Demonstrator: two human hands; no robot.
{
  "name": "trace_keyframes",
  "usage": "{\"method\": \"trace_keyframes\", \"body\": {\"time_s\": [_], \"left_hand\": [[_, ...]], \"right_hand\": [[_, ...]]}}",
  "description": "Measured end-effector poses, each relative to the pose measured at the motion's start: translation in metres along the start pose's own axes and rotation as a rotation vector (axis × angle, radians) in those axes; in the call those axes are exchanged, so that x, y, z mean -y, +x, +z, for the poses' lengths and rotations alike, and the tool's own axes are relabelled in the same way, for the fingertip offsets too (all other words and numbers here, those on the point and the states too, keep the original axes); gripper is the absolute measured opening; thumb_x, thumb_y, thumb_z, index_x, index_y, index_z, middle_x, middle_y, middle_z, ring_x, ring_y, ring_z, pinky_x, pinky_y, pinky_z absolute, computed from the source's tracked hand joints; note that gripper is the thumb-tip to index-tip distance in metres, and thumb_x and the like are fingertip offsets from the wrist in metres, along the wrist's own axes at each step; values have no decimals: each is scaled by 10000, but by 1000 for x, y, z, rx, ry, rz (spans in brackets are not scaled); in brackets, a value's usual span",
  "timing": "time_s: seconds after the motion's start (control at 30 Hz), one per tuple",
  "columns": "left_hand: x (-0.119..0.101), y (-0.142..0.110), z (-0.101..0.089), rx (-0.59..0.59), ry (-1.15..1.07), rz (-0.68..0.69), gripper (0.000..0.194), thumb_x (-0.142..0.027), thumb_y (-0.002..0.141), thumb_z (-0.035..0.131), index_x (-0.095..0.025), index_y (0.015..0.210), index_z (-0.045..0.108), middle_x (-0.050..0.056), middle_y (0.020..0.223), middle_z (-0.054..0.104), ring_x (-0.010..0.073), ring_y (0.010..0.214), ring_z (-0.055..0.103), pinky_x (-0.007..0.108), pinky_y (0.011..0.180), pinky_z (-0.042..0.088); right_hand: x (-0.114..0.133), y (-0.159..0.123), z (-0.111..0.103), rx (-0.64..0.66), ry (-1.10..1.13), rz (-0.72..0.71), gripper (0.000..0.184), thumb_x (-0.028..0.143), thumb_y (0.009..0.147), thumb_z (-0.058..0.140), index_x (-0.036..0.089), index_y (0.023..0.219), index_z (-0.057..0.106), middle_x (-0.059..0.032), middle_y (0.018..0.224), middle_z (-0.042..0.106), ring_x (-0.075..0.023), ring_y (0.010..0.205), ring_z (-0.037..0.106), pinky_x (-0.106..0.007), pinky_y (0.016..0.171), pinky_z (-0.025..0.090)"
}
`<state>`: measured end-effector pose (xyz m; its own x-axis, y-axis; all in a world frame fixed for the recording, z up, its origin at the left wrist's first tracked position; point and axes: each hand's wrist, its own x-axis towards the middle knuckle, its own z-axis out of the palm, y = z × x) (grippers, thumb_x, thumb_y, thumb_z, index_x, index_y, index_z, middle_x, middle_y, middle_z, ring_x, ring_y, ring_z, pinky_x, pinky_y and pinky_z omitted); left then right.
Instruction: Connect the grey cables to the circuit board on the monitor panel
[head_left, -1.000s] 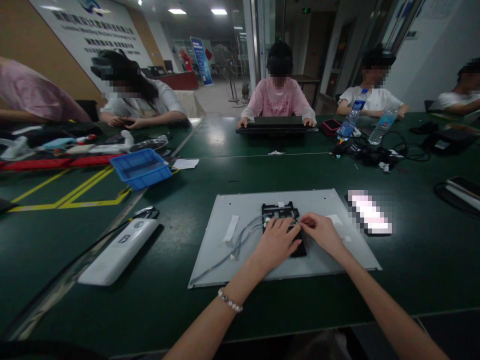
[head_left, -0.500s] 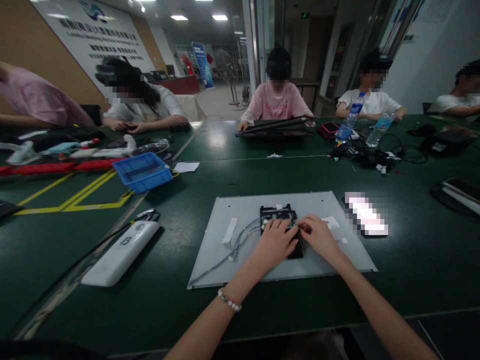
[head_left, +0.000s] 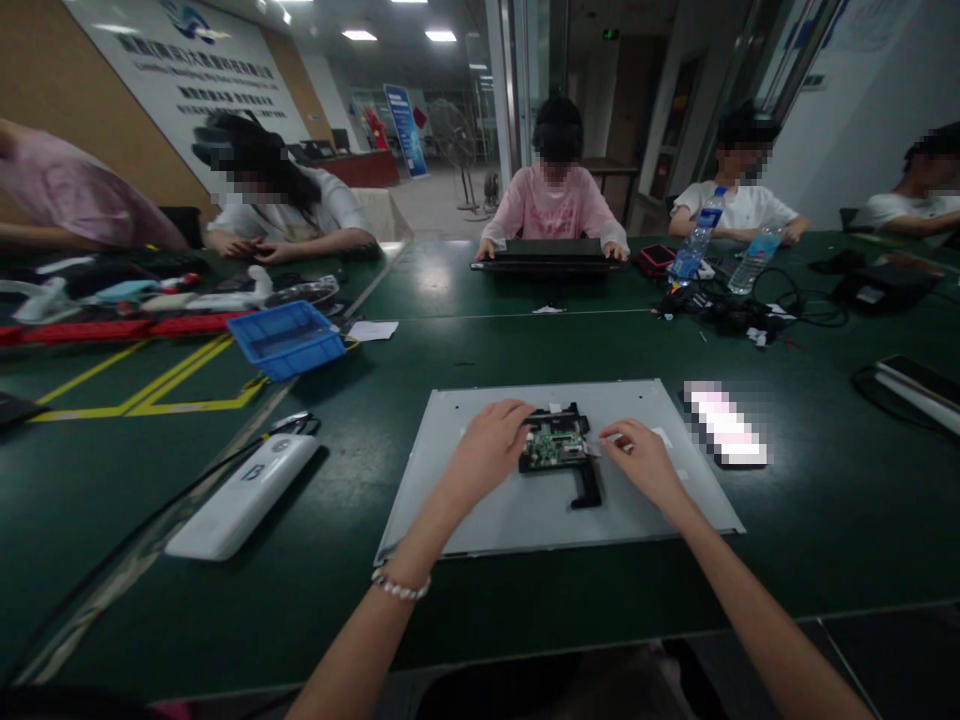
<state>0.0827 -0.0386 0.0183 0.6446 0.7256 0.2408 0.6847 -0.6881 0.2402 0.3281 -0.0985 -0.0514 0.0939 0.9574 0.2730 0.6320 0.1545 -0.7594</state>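
Observation:
A pale grey metal panel (head_left: pixel 480 535) lies flat on the green table in front of me. On its middle sits a black bracket (head_left: pixel 589 488) around a green circuit board (head_left: pixel 555 443). My left hand (head_left: pixel 491 450) rests at the left edge of the bracket, its fingers curled together; its fingertips and anything in them are partly hidden. To the right of the board is my right hand (head_left: pixel 643 462), thumb and fingers drawn into a pinch. A small pale strip (head_left: pixel 593 445) shows between its fingertips and the board; whether it is gripped is unclear.
A pixelated phone (head_left: pixel 726 425) lies right of the panel. To the left are a white power bank (head_left: pixel 244 495) with a black cable and a blue basket (head_left: pixel 289 345). Across the table, a person in pink holds a dark flat panel (head_left: pixel 551 258). Bottles (head_left: pixel 697 235) and tangled cables stand at right.
My left hand has shifted left off the circuit board, uncovering it, and now hides the grey cables. My right hand has drawn slightly right, away from the board.

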Motion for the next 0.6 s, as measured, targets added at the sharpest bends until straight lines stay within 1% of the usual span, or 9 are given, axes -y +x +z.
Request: {"method": "trace_keyframes", "body": {"time_s": [0.1,0.13,0.2,0.27,0.37,0.47,0.53,0.6], "left_hand": [[44,-15,-11,-29,-48,-126,328,-182,889,370,-188,1183,515,68,1191,538,195,1044,541,350,944,412],[57,-21,-12,-28,-69,-172,340,-175,872,383,-189,1187,512,69,1189,537,180,967,571,337,900,437],[79,-31,-10,16,-131,-211,365,-175,837,427,-181,1191,511,72,1185,538,142,811,592,311,835,461],[93,-37,-5,44,-187,-217,399,-178,808,456,-183,1204,508,71,1190,535,119,743,584,288,793,467],[100,-37,4,84,-243,-210,382,-184,783,474,-189,1158,547,68,1167,548,108,697,576,266,736,466],[99,-31,8,87,-240,-246,283,-212,781,486,-173,1031,613,64,1036,607,135,725,584,275,732,456],[97,-29,6,71,-235,-284,213,-246,785,498,-165,922,640,56,912,639,160,753,586,287,734,449],[95,-28,-1,29,-274,-335,194,-287,790,510,-167,857,646,45,841,648,166,744,582,287,714,446]], "right_hand": [[-1,-1,0,-5,-31,-20,161,221,823,496,187,872,646,-58,935,619,-155,709,597,-302,704,471],[-1,-1,0,-3,-40,-26,163,217,824,494,188,877,645,-58,940,619,-155,710,596,-307,711,470],[-1,-1,2,8,-57,-40,162,207,822,492,189,882,642,-53,936,620,-156,711,594,-313,724,467],[-1,-2,2,21,-77,-54,158,199,823,488,190,878,636,-46,925,620,-158,720,592,-318,738,463],[1,-3,2,38,-107,-72,156,199,828,481,194,872,631,-41,917,621,-165,745,592,-324,761,457],[2,-4,2,52,-113,-77,160,196,828,478,196,871,632,-40,911,623,-168,755,592,-322,758,459],[2,-4,2,44,-111,-79,171,188,827,472,198,880,634,-41,925,623,-169,771,592,-319,758,460],[3,-4,1,26,-108,-80,179,182,826,469,200,892,634,-42,941,622,-170,782,593,-316,754,460]]}}
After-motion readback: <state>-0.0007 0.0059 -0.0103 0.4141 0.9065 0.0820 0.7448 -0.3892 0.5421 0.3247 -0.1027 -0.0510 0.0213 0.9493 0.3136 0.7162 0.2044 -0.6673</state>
